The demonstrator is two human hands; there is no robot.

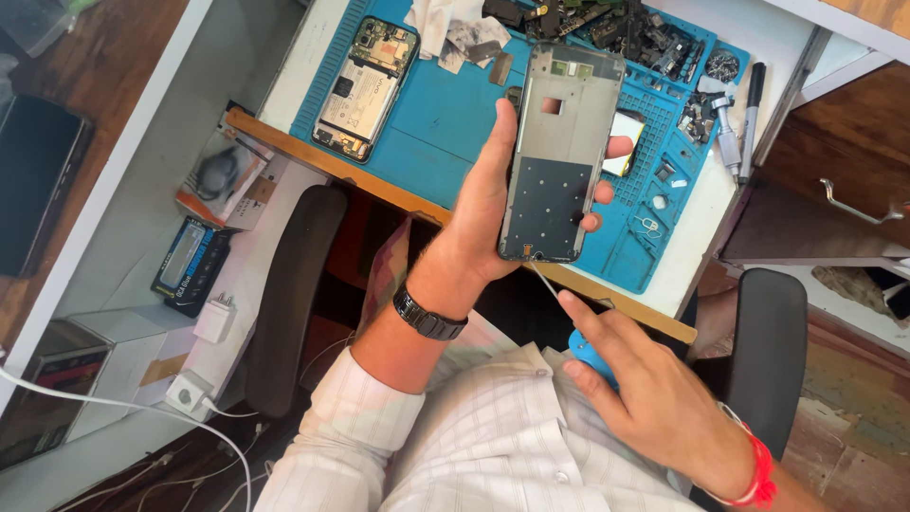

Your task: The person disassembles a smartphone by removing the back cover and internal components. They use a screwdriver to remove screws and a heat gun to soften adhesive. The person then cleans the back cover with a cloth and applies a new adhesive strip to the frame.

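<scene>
My left hand (488, 204) grips a bare grey phone frame (559, 152) upright by its long edges, the inner side facing me, above the near edge of the blue repair mat (445, 123). My right hand (645, 389) is just below it and holds a blue-handled tool (590, 353) whose thin metal tip (542, 280) touches the frame's bottom edge. A black watch is on my left wrist, a red thread band on my right.
An opened phone with its back off (362, 85) lies on the mat's left part. Small parts and scraps fill the mat's trays at the top right, beside a black marker (752, 109). Boxes and white chargers (213, 318) sit at the left. Black chair armrests (294, 294) flank me.
</scene>
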